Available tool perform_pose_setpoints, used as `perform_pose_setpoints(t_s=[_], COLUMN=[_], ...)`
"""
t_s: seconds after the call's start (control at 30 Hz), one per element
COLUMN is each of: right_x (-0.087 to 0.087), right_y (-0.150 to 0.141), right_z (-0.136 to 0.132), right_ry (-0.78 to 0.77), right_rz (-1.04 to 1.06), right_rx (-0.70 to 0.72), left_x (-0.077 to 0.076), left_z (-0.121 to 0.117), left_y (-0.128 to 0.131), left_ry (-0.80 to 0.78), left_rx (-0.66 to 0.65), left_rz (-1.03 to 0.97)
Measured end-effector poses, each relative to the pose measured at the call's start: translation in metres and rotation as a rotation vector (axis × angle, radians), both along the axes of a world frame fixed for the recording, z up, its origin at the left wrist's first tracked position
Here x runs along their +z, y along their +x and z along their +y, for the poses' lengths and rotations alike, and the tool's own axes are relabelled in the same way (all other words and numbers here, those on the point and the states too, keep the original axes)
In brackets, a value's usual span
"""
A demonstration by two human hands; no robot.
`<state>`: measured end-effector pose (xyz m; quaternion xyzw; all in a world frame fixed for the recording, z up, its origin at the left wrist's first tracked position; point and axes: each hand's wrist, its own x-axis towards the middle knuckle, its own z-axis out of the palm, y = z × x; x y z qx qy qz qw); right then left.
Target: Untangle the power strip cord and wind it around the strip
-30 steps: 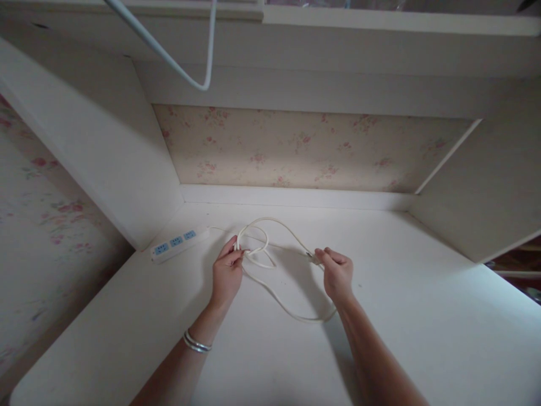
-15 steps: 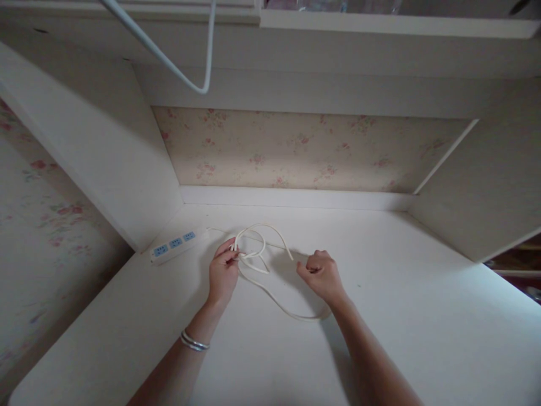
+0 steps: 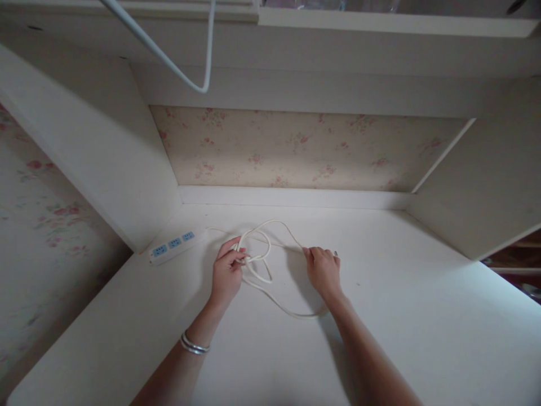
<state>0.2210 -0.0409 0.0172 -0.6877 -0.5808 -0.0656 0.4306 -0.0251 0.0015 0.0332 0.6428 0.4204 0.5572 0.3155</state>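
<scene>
Cord strung L–R, loops at L

Far L, a power strip is seen untouched on the surface. Bunched loops of the cord are clamped in the L hand's grip, thumb + fingers together. Btwn hands, a span is arched away from the body, long axis approx. L–R; loops are nearer the L hand. At R, the arch's R end is pinched in the R hand's grip.

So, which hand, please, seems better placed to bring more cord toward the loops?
Probably the right hand: it holds an outer stretch of the cord, while the left hand is occupied pinching the loops together.
</scene>
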Motion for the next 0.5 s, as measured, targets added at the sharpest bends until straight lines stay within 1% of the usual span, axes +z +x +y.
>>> perform_pose_setpoints(t_s=[0.1, 0.17, 0.33, 0.4, 0.5], right_x=[0.004, 0.009, 0.021, 0.026, 0.032], right_y=[0.003, 0.004, 0.003, 0.0, -0.006], right_z=[0.001, 0.0, -0.001, -0.003, -0.006], right_ry=[0.089, 0.171, 0.399, 0.467, 0.522], right_rz=[0.195, 0.336, 0.673, 0.777, 0.847], right_rx=[-0.05, -0.078, -0.168, -0.138, -0.052], left_x=[0.0, -0.003, -0.006, -0.005, -0.006], left_z=[0.0, 0.002, 0.0, -0.003, -0.005], left_y=[0.001, 0.002, 0.006, 0.007, 0.008], left_ry=[0.024, 0.015, 0.011, 0.045, 0.069], left_rx=[0.058, 0.067, -0.031, -0.069, -0.094], left_rz=[0.093, 0.134, 0.16, 0.197, 0.26])
